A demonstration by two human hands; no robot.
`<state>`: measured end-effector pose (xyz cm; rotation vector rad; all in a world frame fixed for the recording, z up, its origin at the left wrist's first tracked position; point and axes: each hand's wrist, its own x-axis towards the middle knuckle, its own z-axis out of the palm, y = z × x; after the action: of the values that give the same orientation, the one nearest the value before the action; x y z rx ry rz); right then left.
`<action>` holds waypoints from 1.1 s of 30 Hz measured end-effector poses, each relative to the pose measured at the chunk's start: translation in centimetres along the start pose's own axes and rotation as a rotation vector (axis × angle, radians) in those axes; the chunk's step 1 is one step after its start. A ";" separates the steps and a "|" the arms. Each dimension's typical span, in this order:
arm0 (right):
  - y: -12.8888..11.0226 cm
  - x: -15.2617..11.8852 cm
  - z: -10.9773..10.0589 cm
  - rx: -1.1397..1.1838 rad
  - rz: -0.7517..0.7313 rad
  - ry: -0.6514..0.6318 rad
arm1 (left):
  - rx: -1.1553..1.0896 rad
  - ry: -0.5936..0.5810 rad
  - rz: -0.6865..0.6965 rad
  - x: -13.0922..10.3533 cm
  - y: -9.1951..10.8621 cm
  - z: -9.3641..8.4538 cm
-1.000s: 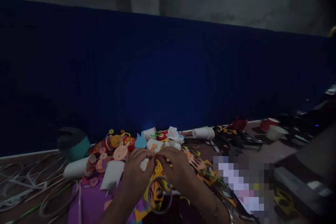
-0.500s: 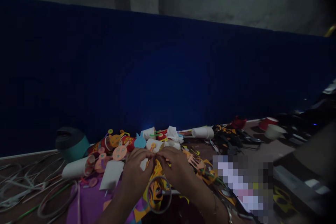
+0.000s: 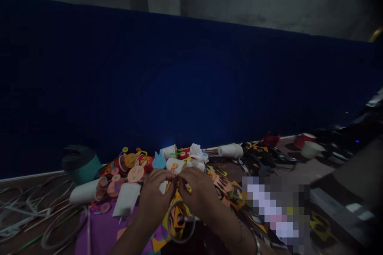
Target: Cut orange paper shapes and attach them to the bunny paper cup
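Note:
My left hand [image 3: 158, 189] and my right hand [image 3: 196, 187] meet at the fingertips over a heap of paper scraps. Both are closed in a pinch, and whatever sits between the fingers is too small or hidden to name. Below them lies a roll of tape [image 3: 194, 223], its ring around yellow and orange paper cut-outs [image 3: 178, 217]. Left of my left hand a white paper cup [image 3: 127, 199] rests on purple paper [image 3: 103, 227]. Beyond the hands are a blue paper cut-out [image 3: 159, 161] and a round orange paper face [image 3: 136, 173].
A teal, dark-lidded container [image 3: 82, 165] stands at the left, near tangled pale cords [image 3: 24, 211] and a white cup [image 3: 86, 192] on its side. White cups [image 3: 230, 151] lie at the back beside a blue partition [image 3: 191, 79]. Farther right are a red cup [image 3: 305, 140] and another pale cup [image 3: 312, 150].
My right hand's fingers have shifted slightly against the left fingertips. The view has moved a little; otherwise things lie as before.

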<state>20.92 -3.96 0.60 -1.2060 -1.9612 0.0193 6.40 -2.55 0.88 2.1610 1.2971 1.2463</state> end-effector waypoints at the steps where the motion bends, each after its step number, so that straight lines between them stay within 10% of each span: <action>1: 0.1 0.0 0.0 0.017 0.013 0.017 | -0.015 -0.014 -0.013 0.0 0.0 0.0; 9: 1.3 0.9 -1.7 0.119 0.150 0.059 | -0.160 -0.100 -0.211 0.6 0.6 -0.7; 17: 2.1 0.7 -2.5 0.139 0.161 -0.253 | -0.519 -0.176 -0.508 0.6 0.0 -0.8; 23: 1.2 0.9 -2.7 0.258 0.166 -0.155 | -0.776 -0.259 -0.668 0.7 0.0 -0.9; 33: 0.6 1.2 -2.7 0.271 -0.057 -0.030 | -0.636 -0.257 -0.521 0.8 0.0 -1.0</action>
<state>22.83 -3.79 2.87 -0.9772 -1.9450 0.2662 5.76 -2.05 1.84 1.3680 1.0637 0.9507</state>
